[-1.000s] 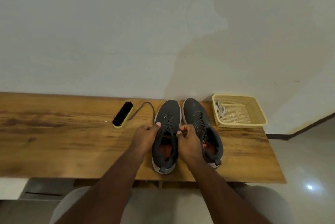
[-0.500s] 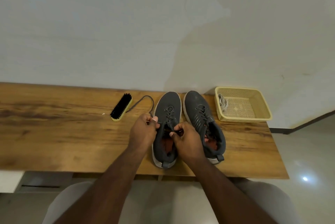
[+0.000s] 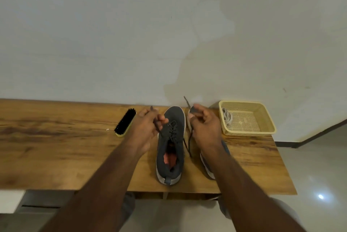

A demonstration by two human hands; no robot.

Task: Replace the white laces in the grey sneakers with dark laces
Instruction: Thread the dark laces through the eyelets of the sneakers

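Note:
Two grey sneakers stand toe-away on the wooden table (image 3: 56,156). The left sneaker (image 3: 170,156) is threaded with a dark lace (image 3: 172,130) over its tongue. My left hand (image 3: 148,128) grips one lace end to the left of that shoe. My right hand (image 3: 204,128) grips the other lace end on its right, with the tip sticking up past my fingers. The right sneaker (image 3: 208,168) is mostly hidden under my right hand and forearm. White laces (image 3: 226,117) lie bunched in the yellow basket (image 3: 262,117).
A black-bristled shoe brush (image 3: 125,122) with a yellow back lies left of the shoes. The basket sits at the table's back right corner. A pale wall runs behind the table. Tiled floor shows on the right, and my knees are below the front edge.
Both hands have moved away from the shoe's throat, up and apart to either side, pulling the two dark lace ends outward. The loose lace beside the brush is gone from the table.

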